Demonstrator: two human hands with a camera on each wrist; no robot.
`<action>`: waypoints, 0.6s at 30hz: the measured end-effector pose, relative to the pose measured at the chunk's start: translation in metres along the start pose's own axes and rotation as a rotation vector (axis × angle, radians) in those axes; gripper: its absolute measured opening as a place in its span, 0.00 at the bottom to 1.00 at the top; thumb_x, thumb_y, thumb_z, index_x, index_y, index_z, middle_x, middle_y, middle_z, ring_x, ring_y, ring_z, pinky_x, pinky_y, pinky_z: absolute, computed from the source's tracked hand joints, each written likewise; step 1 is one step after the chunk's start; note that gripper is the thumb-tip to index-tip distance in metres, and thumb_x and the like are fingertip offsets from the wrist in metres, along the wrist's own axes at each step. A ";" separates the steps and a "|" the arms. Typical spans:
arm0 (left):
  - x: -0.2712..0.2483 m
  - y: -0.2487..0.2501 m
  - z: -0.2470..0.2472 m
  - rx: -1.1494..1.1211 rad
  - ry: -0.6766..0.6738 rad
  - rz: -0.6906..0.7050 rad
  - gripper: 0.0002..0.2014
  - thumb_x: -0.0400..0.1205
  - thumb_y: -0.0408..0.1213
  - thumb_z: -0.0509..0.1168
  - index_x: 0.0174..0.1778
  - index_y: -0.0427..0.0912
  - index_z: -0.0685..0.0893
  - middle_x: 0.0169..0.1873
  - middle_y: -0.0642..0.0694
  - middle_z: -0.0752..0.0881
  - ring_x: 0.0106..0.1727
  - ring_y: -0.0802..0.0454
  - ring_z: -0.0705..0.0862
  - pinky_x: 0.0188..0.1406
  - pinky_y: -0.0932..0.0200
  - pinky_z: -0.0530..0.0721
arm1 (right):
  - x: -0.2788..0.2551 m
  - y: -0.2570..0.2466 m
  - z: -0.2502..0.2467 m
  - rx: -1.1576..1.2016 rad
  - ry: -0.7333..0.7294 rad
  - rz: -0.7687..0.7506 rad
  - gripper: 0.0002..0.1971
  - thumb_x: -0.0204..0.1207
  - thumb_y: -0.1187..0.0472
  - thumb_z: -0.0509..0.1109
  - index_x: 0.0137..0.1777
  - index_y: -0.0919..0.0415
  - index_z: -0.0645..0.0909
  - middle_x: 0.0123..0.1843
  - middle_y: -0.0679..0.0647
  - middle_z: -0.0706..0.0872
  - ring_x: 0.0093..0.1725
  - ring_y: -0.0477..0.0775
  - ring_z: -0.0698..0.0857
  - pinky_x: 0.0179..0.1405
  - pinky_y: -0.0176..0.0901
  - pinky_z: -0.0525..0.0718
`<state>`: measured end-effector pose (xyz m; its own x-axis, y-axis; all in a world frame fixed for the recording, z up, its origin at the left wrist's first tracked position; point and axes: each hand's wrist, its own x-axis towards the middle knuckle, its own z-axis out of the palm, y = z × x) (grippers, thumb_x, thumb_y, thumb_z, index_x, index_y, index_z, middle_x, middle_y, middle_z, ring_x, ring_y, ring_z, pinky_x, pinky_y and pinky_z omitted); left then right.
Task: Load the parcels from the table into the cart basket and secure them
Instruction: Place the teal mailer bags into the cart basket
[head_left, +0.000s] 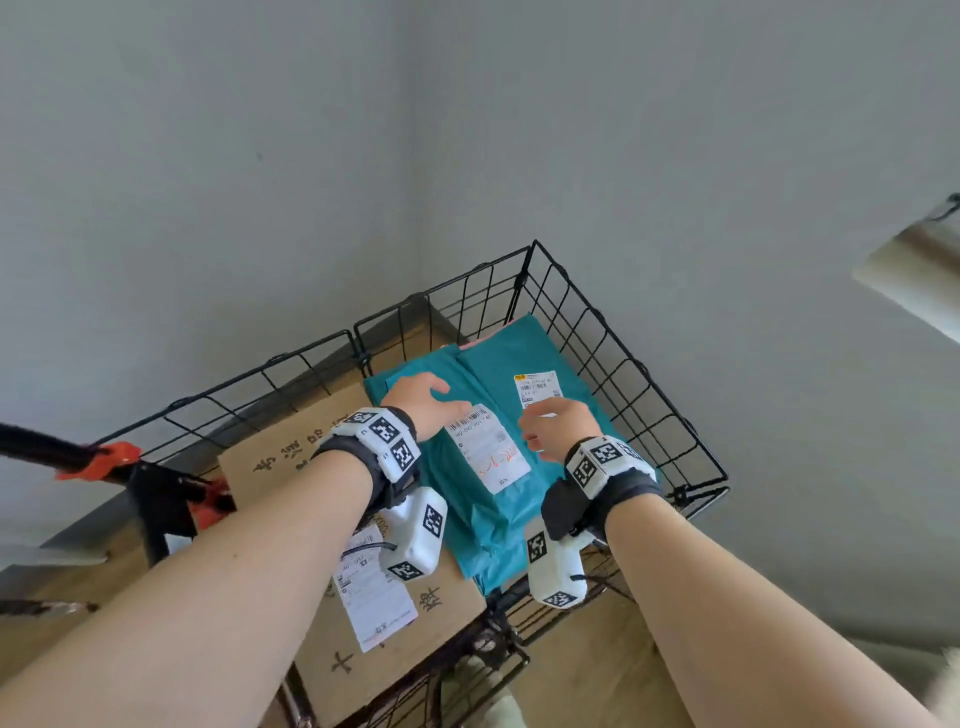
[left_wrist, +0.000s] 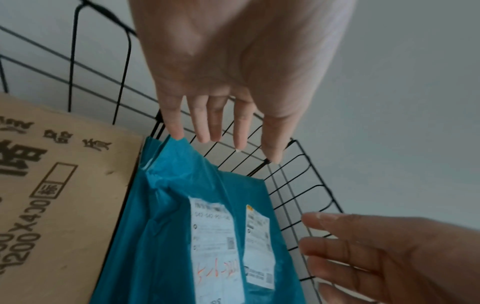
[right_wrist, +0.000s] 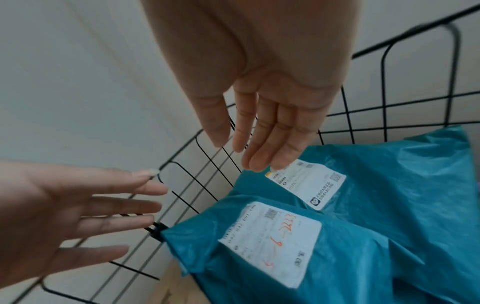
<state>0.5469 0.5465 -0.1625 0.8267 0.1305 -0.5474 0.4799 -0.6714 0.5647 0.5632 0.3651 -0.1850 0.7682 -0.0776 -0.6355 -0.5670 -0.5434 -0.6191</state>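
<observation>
Hovering over the wire basket, my left hand and right hand spread open, holding nothing; two teal parcels lie inside beside a cardboard box, fingertips perhaps brushing plastic.

Soft even daylight, faint shadows, wide-angle bending at edges, wrist views dimmer, slight motion blur throughout

- black wire cart basket stands on a wood-toned floor, near a grey wall corner;
- inside it, a brown cardboard box on the left;
- two teal mailer bags beside it, labels up, overlapping
</observation>
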 end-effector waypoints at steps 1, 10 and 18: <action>-0.010 0.003 -0.006 0.002 0.006 0.033 0.25 0.78 0.51 0.69 0.69 0.44 0.77 0.73 0.44 0.75 0.72 0.48 0.74 0.69 0.57 0.70 | -0.014 -0.003 -0.001 0.022 0.018 -0.014 0.05 0.66 0.59 0.67 0.34 0.48 0.82 0.44 0.58 0.88 0.42 0.59 0.83 0.50 0.53 0.85; -0.138 0.052 -0.053 -0.091 0.041 0.389 0.15 0.79 0.42 0.69 0.60 0.41 0.83 0.58 0.43 0.84 0.54 0.50 0.81 0.52 0.63 0.74 | -0.175 -0.018 -0.023 0.312 0.266 -0.176 0.11 0.72 0.68 0.64 0.37 0.53 0.83 0.36 0.58 0.88 0.33 0.53 0.83 0.42 0.45 0.86; -0.265 0.075 -0.014 -0.243 -0.073 0.620 0.09 0.78 0.35 0.69 0.53 0.40 0.85 0.48 0.46 0.85 0.52 0.49 0.83 0.50 0.62 0.76 | -0.317 0.033 -0.035 0.504 0.534 -0.250 0.13 0.70 0.72 0.66 0.33 0.54 0.84 0.30 0.56 0.87 0.29 0.53 0.81 0.39 0.47 0.85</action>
<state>0.3680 0.4721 0.0338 0.9528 -0.2821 -0.1123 -0.0181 -0.4221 0.9064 0.3114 0.3422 0.0127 0.8577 -0.4646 -0.2200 -0.3267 -0.1621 -0.9311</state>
